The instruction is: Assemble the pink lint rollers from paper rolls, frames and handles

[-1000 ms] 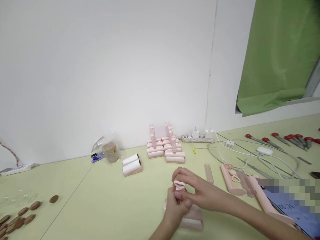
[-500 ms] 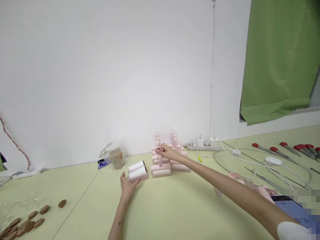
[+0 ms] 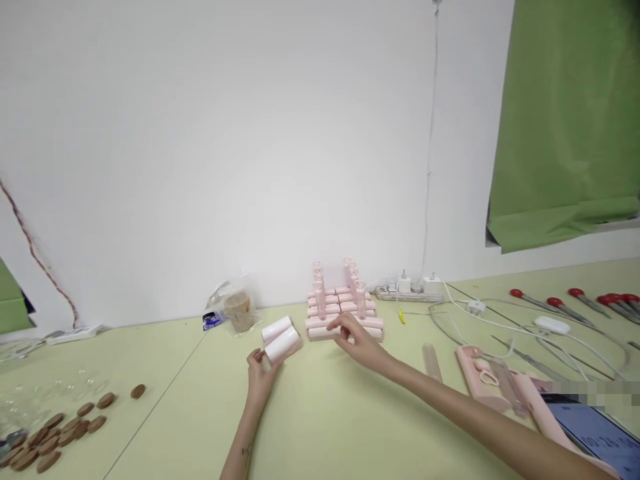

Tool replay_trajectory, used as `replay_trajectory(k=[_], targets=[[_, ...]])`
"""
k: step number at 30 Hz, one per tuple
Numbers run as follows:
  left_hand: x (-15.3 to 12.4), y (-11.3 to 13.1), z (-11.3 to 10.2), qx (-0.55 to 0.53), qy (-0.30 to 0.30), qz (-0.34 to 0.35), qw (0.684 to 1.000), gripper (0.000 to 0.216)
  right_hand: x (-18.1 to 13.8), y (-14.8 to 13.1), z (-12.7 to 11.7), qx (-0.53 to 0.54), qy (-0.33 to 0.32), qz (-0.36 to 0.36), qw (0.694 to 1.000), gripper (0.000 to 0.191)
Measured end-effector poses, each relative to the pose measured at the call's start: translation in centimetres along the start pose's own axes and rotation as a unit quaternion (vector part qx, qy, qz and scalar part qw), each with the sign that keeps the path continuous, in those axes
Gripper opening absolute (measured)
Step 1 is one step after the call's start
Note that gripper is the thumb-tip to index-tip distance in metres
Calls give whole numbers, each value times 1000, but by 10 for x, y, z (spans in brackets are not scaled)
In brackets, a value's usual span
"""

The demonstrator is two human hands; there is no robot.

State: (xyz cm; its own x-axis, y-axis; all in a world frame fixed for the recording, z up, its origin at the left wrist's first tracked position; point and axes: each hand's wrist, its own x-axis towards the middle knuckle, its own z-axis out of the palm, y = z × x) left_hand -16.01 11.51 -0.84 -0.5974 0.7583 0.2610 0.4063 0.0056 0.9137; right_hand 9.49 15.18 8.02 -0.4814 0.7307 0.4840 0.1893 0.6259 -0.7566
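My left hand [image 3: 263,375] holds the near end of a piece with two white cylinders side by side [image 3: 283,343] on a pale pink base. Its thumb and fingers lie on either side of that piece, which rests tilted on the table. Lowered in front of the pink rows, my right hand [image 3: 359,341] has bent fingers that are apart, with nothing visible in them. Just beyond its fingertips lie pink twin-cylinder pieces [image 3: 320,331] in two columns. Upright pink tubes with heart-shaped loops on top [image 3: 361,301] stand on them. My right hand covers part of the front row.
Behind stands a bagged brown cup [image 3: 239,311]. Brown discs [image 3: 106,400] and clear round pieces lie left. To the right are a power strip [image 3: 409,295], cables, red-handled tools [image 3: 555,303], pink parts [image 3: 483,383], a clear strip [image 3: 432,362] and a phone [image 3: 590,427].
My right hand has let go of an upright pink tube and come down toward me. The front left pink piece now sits level with its neighbour. The white-cylinder piece has turned slightly in my left hand.
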Motion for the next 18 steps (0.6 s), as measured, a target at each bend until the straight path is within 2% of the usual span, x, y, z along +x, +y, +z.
replay_trajectory(k=[3,5,9,11,12,13,16,18], targets=[[-7,10,-3,-7,-24,-12,1000,60,-38,2,2,63,-52,38,996,15],[-15,25,-6,-14,-53,-22,998,57,-56,8,2,107,-65,73,989,19],[-35,76,-1,-32,-163,-44,985,50,-79,18,0,190,-51,164,967,37],[-42,107,12,-32,-238,-49,970,46,-84,19,-2,266,-48,219,937,46],[-46,121,21,-29,-269,-51,961,45,-85,18,-3,336,-58,252,906,50],[-48,134,31,-24,-301,-53,952,42,-87,16,-4,419,-73,285,859,54],[-53,161,60,6,-370,-59,927,38,-90,14,-6,640,-111,361,669,63],[-55,171,73,25,-381,-57,923,40,-93,14,-5,695,-108,397,590,64]])
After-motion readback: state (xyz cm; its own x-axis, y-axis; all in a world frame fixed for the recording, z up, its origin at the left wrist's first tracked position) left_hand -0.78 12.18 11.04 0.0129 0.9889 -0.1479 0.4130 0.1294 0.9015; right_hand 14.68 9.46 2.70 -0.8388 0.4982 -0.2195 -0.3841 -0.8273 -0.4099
